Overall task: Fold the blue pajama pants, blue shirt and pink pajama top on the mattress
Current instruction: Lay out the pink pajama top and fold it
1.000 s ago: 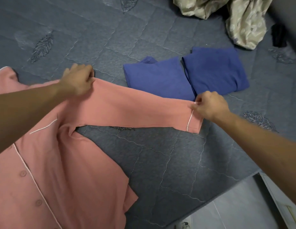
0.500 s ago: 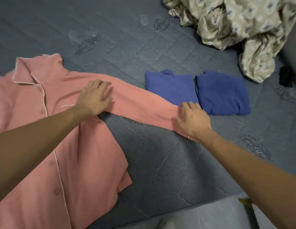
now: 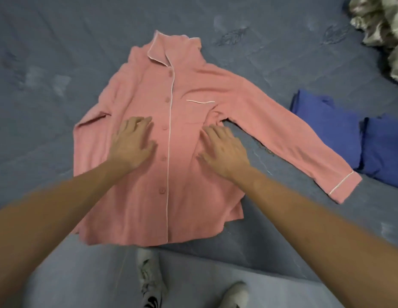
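The pink pajama top [image 3: 184,90] lies flat and buttoned, front up, collar away from me, on the grey quilted mattress [image 3: 49,63]. Its right sleeve stretches out towards the two folded blue garments: one blue fold [image 3: 326,127] and a second blue fold [image 3: 386,150] beside it at the right edge. Which is the pants and which the shirt I cannot tell. My left hand [image 3: 132,143] presses flat on the top left of the button line. My right hand [image 3: 222,147] presses flat near the chest pocket, fingers spread.
A crumpled beige patterned blanket [image 3: 380,30] lies at the top right corner. The mattress edge runs just below the top's hem, with grey floor [image 3: 193,285] and two shoes [image 3: 149,278] beneath me.
Both hands have left the stretched sleeve and now press flat on the body of the top. The view has swung left, so the whole top is centred and the blue folds sit at the right.
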A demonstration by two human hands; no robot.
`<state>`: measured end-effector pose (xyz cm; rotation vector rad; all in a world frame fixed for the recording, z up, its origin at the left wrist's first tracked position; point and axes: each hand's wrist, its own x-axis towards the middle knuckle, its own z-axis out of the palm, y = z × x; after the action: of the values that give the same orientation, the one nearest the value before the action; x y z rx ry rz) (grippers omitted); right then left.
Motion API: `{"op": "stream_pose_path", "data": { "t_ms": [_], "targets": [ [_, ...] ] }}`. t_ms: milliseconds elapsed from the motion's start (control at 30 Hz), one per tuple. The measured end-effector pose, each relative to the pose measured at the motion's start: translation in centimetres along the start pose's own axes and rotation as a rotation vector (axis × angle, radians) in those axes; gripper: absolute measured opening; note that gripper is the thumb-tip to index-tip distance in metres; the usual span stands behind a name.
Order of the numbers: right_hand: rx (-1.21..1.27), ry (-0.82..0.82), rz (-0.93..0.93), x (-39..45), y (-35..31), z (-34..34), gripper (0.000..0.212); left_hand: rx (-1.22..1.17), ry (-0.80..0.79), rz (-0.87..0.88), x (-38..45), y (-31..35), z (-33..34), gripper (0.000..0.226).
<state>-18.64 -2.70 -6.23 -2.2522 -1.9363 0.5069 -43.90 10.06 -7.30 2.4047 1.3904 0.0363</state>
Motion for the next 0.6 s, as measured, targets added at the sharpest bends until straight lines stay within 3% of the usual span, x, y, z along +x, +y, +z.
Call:
{"op": "stream_pose_path", "data": {
  "t_ms": [233,367,500,600],
  "targets": [
    [-0.025,-0.081,-0.229,8.2,-12.8,3.1,0.076,-0.028,0.094,-0.242,-3.9,-11.2,-2.3,0.076],
    [-0.037,-0.105,-0.318,12.8,-18.2,4.0,0.073,-0.132,0.092,-0.475,-3.0,-14.8,-2.5,0.084],
    [-0.022,-0.087,-0.414,17.8,-22.0,4.7,0.056,-0.333,0.032,-0.692,-1.7,-15.5,-2.7,0.070],
    [-0.040,-0.104,-0.469,22.0,-24.2,4.7,0.036,-0.297,-0.096,-0.609,-1.2,-15.0,-2.2,0.046]
  ]
}}
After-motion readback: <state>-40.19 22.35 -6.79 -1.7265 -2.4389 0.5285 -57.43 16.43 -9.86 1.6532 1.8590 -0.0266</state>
